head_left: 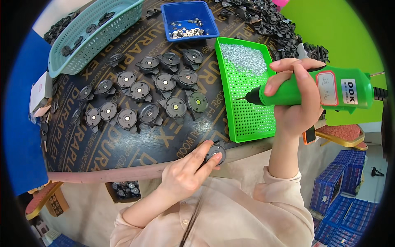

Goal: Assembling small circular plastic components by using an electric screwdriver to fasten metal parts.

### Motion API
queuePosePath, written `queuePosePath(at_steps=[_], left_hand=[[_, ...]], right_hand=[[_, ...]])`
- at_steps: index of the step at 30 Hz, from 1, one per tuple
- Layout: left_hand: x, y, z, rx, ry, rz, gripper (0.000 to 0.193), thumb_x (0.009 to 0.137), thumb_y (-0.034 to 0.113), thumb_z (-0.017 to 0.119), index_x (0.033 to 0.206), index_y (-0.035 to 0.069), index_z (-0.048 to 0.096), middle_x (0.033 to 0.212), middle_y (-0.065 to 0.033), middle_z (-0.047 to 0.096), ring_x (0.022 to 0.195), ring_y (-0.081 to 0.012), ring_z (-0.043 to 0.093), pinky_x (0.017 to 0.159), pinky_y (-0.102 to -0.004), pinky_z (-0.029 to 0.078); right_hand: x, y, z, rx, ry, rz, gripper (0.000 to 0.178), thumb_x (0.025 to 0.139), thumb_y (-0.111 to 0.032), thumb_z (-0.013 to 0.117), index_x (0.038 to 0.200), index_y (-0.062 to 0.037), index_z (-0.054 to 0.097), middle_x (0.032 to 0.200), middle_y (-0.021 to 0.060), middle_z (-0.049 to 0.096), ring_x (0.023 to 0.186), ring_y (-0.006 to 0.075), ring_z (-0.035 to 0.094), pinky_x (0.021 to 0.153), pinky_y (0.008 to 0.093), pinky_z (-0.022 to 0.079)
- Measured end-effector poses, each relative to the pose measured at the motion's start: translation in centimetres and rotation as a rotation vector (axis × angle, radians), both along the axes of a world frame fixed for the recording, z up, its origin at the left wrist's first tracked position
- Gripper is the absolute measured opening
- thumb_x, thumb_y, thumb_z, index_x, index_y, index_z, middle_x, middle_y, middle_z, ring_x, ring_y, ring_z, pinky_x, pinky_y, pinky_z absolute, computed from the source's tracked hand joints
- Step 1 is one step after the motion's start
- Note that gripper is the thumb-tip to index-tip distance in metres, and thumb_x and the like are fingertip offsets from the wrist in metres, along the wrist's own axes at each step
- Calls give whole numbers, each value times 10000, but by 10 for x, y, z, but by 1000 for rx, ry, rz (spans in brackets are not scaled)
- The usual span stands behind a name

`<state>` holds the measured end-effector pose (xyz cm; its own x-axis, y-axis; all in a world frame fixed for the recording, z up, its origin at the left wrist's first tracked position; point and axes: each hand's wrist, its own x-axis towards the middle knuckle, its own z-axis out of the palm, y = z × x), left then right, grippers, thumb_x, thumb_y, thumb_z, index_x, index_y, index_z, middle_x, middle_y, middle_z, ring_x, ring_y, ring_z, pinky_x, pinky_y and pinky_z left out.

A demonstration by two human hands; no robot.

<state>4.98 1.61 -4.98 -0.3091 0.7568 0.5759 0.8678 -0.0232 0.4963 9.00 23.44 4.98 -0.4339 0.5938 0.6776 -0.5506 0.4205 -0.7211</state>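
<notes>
Down at the table's front edge, my left hand (183, 177) has its fingers closed around a round black plastic part (217, 153) with a small light dot in its middle. My right hand (294, 103) grips a green electric screwdriver (358, 90), its black nose and thin bit pointing left over a green perforated tray (251, 119). A heap of small silvery screws (245, 57) fills the far end of that tray. Whether a screw sits on the bit is too small to tell. Several similar round black parts (140, 89) stand in loose rows left of the tray.
A blue bin (165, 20) at the back holds small metal discs. At far left lies a pale teal basket (61, 47) with a few black parts. Black pieces (267, 24) pile up at the back right. Stools (341, 132) and blue boxes (341, 214) stand beyond the table.
</notes>
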Motion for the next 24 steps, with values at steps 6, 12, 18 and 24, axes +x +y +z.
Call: queuePosePath(at_steps=[6,12,18,24], left_hand=[[-5,-3,-7,20,90,-10,227,759,165,726,966,75,698,1091,-145,637,766,-163,680,509,-225,517],[-4,-4,1,-50,52,-34,255,762,170,720,992,64,688,1092,-155,625,807,-182,683,552,-242,542],[-5,-4,2,-35,81,-22,216,787,189,706,965,67,692,1084,-148,629,830,-187,681,588,-244,549],[-7,-3,9,-69,83,-55,231,788,183,705,971,45,683,1085,-160,622,859,-209,679,600,-248,548]], right_hand=[[9,4,3,276,-46,-156,250,909,-121,443,949,102,547,916,291,619,544,242,625,513,310,506],[51,-47,30,61,35,430,248,882,-165,452,1046,20,428,1014,249,568,446,208,546,425,316,467],[60,-74,24,-43,-172,478,195,868,-113,498,994,-24,379,1008,241,566,486,252,591,441,340,528],[54,-73,24,-18,-210,496,199,900,-139,528,985,-30,384,929,220,596,493,255,601,449,349,529]])
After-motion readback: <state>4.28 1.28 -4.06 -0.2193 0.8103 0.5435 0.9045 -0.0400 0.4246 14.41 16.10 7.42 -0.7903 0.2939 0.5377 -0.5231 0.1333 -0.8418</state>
